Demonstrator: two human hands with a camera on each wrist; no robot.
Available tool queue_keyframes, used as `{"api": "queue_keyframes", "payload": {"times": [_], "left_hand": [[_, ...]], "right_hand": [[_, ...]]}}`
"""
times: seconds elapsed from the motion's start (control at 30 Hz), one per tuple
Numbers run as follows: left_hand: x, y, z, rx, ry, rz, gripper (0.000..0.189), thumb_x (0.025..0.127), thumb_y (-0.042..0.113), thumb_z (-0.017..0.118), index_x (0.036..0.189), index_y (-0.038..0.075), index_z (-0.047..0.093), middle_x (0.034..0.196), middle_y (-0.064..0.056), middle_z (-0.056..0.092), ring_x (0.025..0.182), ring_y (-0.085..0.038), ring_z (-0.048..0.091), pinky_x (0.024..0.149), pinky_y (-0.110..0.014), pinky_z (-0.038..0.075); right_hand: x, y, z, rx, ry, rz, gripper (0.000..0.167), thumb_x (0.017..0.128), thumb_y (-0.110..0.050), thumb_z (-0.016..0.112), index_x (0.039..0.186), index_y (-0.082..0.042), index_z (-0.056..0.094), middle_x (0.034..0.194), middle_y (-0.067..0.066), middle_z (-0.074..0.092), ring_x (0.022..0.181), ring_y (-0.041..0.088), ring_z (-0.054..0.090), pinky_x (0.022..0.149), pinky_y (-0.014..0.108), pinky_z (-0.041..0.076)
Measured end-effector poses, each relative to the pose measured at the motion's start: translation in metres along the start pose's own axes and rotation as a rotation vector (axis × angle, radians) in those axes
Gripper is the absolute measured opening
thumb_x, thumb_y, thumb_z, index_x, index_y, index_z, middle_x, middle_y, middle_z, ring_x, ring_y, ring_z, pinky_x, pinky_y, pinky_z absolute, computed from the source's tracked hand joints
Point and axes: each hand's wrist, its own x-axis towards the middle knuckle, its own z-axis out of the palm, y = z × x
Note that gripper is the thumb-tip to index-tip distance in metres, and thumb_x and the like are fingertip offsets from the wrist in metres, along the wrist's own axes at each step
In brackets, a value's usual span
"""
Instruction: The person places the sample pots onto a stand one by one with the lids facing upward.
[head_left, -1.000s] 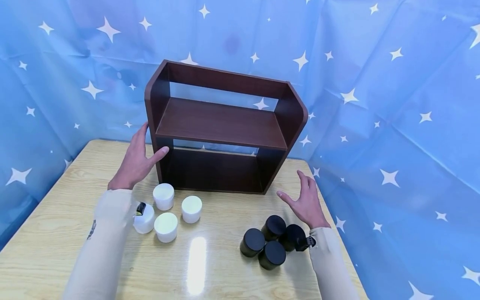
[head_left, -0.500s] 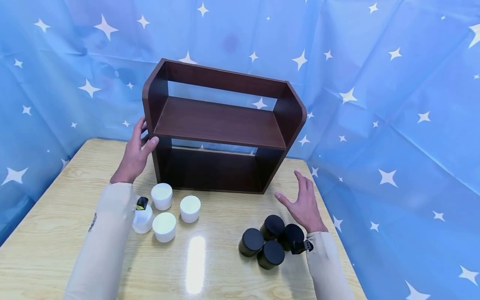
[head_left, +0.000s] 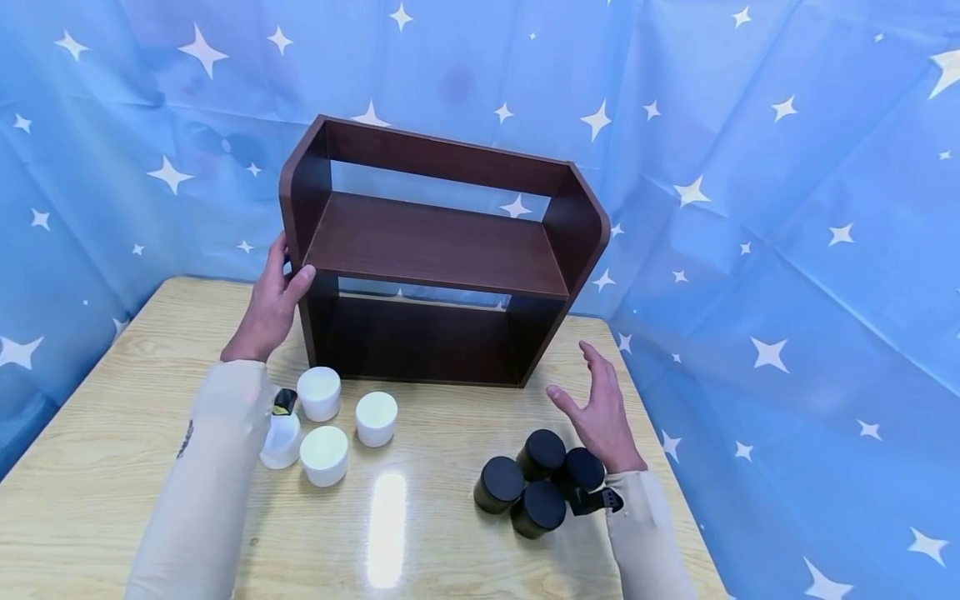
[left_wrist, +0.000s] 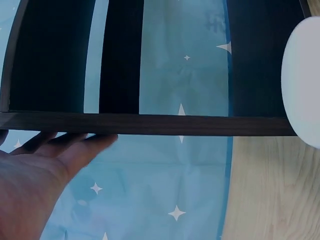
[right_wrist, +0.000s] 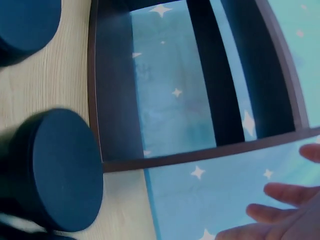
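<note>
In the head view, a dark brown two-tier shelf (head_left: 442,250) stands tilted in view at the back of the table. At its left side panel, my left hand (head_left: 264,312) has its thumb tip at the front edge and its fingers along the outside. The left wrist view shows the fingers (left_wrist: 82,150) extended against the panel edge. My right hand (head_left: 600,417) hovers apart from the shelf's right side, thumb and fingers spread, holding nothing. Several white round jars (head_left: 320,393) stand before the shelf at left. Several black round jars (head_left: 539,508) cluster near my right wrist.
The light wood table (head_left: 442,533) carries everything. A blue curtain (head_left: 720,250) with white stars hangs behind and to the right. One white jar (head_left: 281,442) is partly hidden by my left sleeve and wrist camera.
My left hand has risen slightly along the shelf's left panel, its thumb drawing closer to the front edge. The right hand barely moves. The whole scene shifts slightly left in view.
</note>
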Motion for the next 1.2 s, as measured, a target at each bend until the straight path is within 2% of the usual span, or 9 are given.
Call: {"api": "queue_keyframes", "payload": {"times": [0.13,0.23,0.47,0.7,0.93,1.2], "left_hand": [[0.002,0.002,0.0,0.007,-0.012,-0.029,0.069,0.104,0.045,0.041,0.161,0.038,0.002,0.172,-0.001,0.007,0.158,-0.033,0.011,0.122,-0.07,0.019],[0.003,0.004,-0.001,-0.013,-0.02,-0.058,0.067,0.104,0.046,0.036,0.161,0.038,0.001,0.172,-0.002,0.008,0.158,-0.035,0.012,0.119,-0.074,0.019],[0.008,0.009,-0.004,-0.038,-0.055,-0.126,0.059,0.105,0.059,0.019,0.159,0.047,-0.001,0.171,-0.003,0.012,0.155,-0.039,0.018,0.115,-0.076,0.023],[0.014,0.009,-0.009,-0.004,-0.085,-0.186,0.055,0.102,0.067,0.011,0.154,0.057,-0.006,0.172,0.003,0.002,0.157,-0.038,0.01,0.116,-0.076,0.021],[0.017,0.008,-0.013,0.06,-0.092,-0.191,0.053,0.102,0.066,0.007,0.152,0.059,-0.009,0.172,0.003,-0.001,0.157,-0.039,0.007,0.114,-0.078,0.022],[0.018,0.007,-0.011,0.042,-0.106,-0.2,0.054,0.102,0.066,0.007,0.153,0.058,-0.008,0.172,0.002,0.0,0.157,-0.04,0.009,0.113,-0.077,0.024]], "right_hand": [[-0.004,-0.001,0.0,0.099,-0.024,0.043,0.076,0.096,-0.034,0.064,0.159,-0.022,0.025,0.161,0.019,0.031,0.146,0.045,0.036,0.108,0.072,0.04],[-0.008,0.0,-0.001,0.144,-0.044,0.073,0.074,0.098,-0.038,0.062,0.159,-0.023,0.024,0.162,0.019,0.029,0.148,0.045,0.034,0.109,0.073,0.037],[-0.013,0.004,-0.002,0.161,-0.045,0.078,0.073,0.099,-0.039,0.06,0.16,-0.022,0.023,0.162,0.019,0.029,0.148,0.045,0.033,0.109,0.073,0.035],[-0.019,0.011,-0.002,0.153,-0.051,0.092,0.069,0.1,-0.036,0.059,0.158,-0.017,0.027,0.161,0.019,0.03,0.148,0.045,0.032,0.111,0.073,0.034],[-0.031,0.022,-0.004,0.141,-0.062,0.096,0.062,0.102,-0.031,0.056,0.156,-0.009,0.032,0.161,0.019,0.031,0.147,0.044,0.032,0.113,0.072,0.033],[-0.041,0.033,-0.01,0.147,-0.058,0.128,0.063,0.101,-0.032,0.06,0.155,-0.012,0.034,0.16,0.017,0.032,0.146,0.042,0.037,0.114,0.069,0.035]]}}
